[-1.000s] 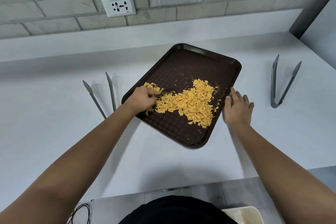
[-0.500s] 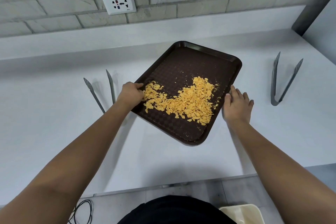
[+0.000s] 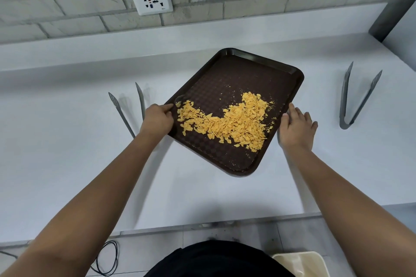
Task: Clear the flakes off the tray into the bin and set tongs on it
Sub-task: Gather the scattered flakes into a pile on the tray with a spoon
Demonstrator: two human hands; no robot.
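Brown tray [image 3: 252,74] sits askew on the white bench [image 3: 67,153], one corner pointing toward the person, and it is the anchor for everything here. Orange flakes [image 3: 227,122] lie in a loose curved heap across the tray's middle and near half, with stray crumbs scattered toward its far end; the far half of the tray shows bare textured surface. Left hand [image 3: 157,119] is at the tray's left rim, fingers curled over the edge and thumb on top, gripping that rim right beside the leftmost flakes. Right hand [image 3: 296,129] is at the tray's right rim, fingers spread and flat, palm down against the edge; it presses beside the rim, holding nothing that I can make out. Left of the tray, just past the left hand, a pair of grey tongs [image 3: 122,112] lies on the bench with its tips pointing away from the person, its hinge end hidden behind the left forearm. Right of the tray, well apart from it, a second pair of grey tongs [image 3: 355,101] lies splayed in a V, hinge end nearest the person. Below the tray's near corner, past the bench edge, a cream bin [image 3: 299,263] shows at the bottom of the view. Behind the tray, a wall socket [image 3: 152,0] is set in the pale brick wall
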